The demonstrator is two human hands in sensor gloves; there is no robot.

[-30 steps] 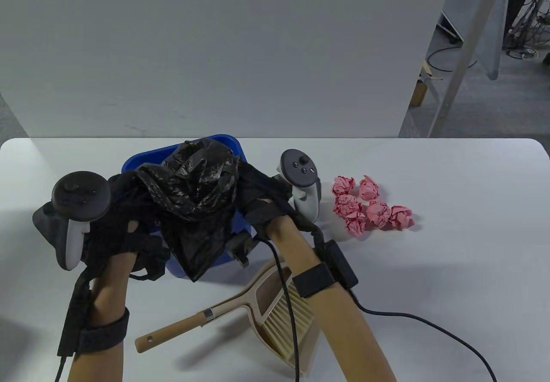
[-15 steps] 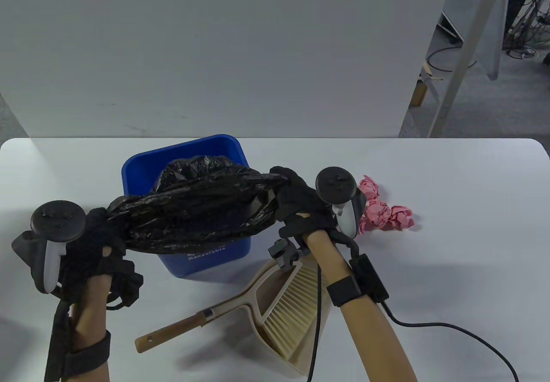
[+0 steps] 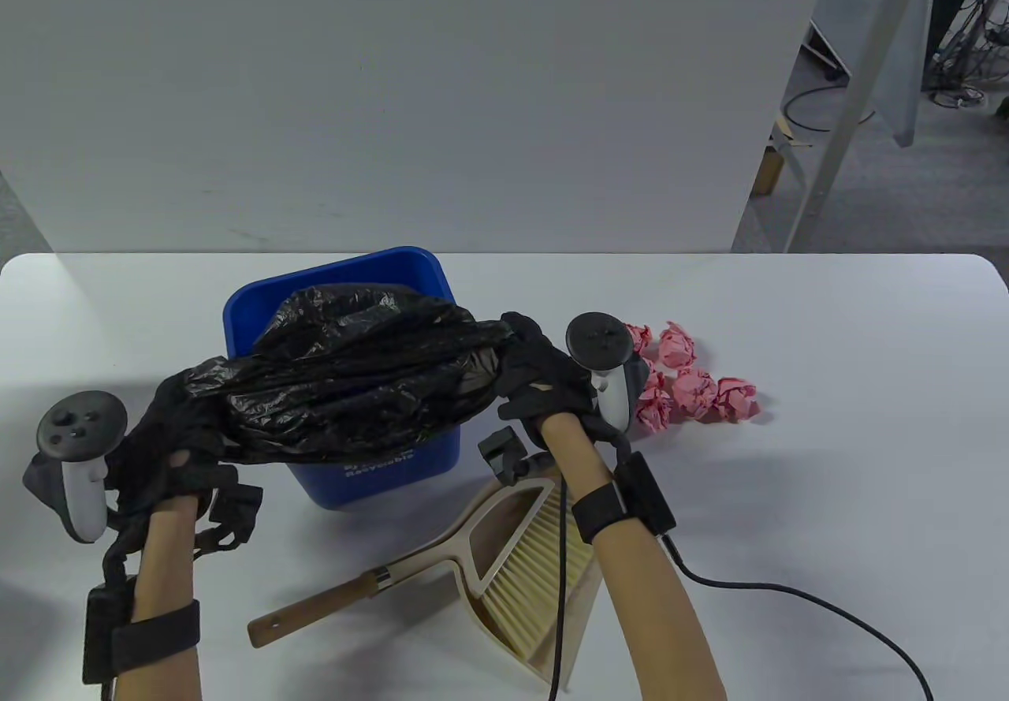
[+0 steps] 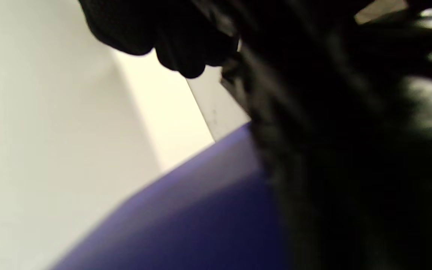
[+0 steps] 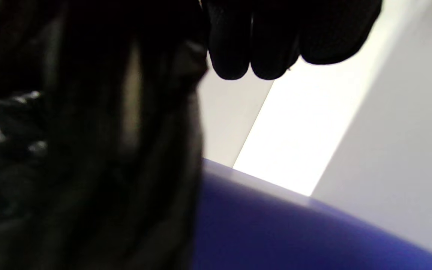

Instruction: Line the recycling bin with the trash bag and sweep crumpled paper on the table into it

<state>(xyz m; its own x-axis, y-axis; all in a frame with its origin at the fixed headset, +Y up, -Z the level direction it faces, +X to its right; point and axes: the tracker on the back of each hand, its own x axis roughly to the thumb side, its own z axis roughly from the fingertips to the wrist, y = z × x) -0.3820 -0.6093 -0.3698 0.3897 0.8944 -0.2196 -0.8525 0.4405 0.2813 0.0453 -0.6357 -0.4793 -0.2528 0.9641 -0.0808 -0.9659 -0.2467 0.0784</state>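
A blue recycling bin (image 3: 370,474) stands at the table's left centre. A black trash bag (image 3: 355,374) is stretched across its open top. My left hand (image 3: 169,437) grips the bag's left end, out past the bin's left side. At the bin's right side my right hand (image 3: 536,370) grips the bag's other end. Both wrist views are blurred: black bag plastic (image 4: 351,157) beside the blue bin wall (image 4: 186,221), and curled gloved fingers (image 5: 268,41) above the bin rim (image 5: 276,217). Several pink crumpled paper balls (image 3: 694,393) lie just right of my right hand.
A beige dustpan (image 3: 544,575) with a wooden-handled brush (image 3: 323,602) lies on the white table (image 3: 828,496) in front of the bin, under my right forearm. A black cable (image 3: 788,591) trails right from my right wrist. A grey wall panel (image 3: 394,102) backs the table.
A second ago the bag was a bunched heap over the bin. My hands drew apart and stretched it sideways across the bin's top, the left hand going left and down, the right going right.
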